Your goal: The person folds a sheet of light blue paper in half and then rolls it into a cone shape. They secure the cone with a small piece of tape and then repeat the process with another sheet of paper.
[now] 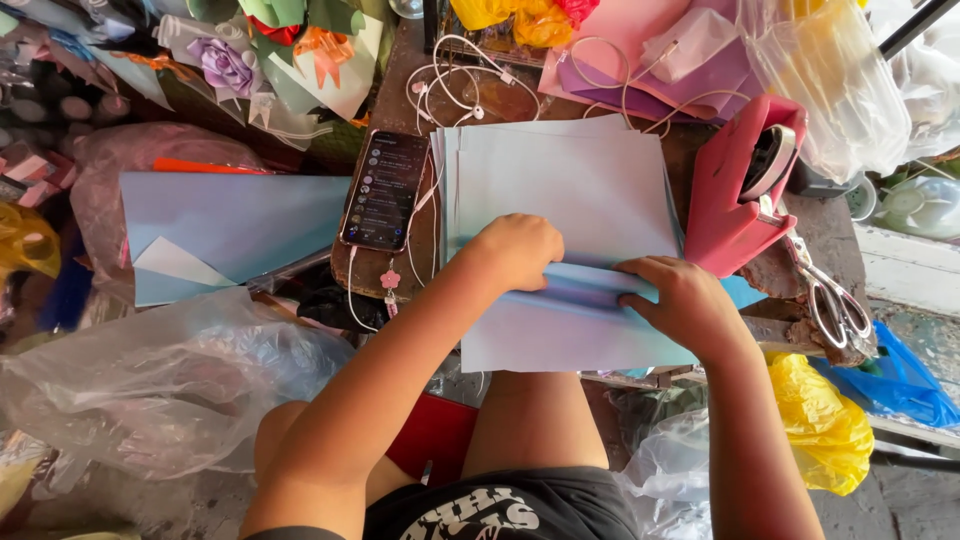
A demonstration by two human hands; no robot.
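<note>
A stack of pale blue paper sheets (560, 180) lies on a small dark table (410, 80) in front of me. My left hand (515, 250) is curled with its knuckles pressed down on the middle of the top sheet. My right hand (680, 300) pinches the sheet's right side, where the paper bends into a fold (575, 290) running between both hands. The near part of the sheet (560, 340) hangs over the table's front edge above my knees.
A phone (385, 188) with white earphone cable (450, 75) lies left of the stack. A pink tape dispenser (735, 190) and scissors (835, 310) sit on the right. More blue paper (230, 225), clear plastic bags (170, 380), a yellow bag (820, 420) and paper flowers (225, 62) surround the table.
</note>
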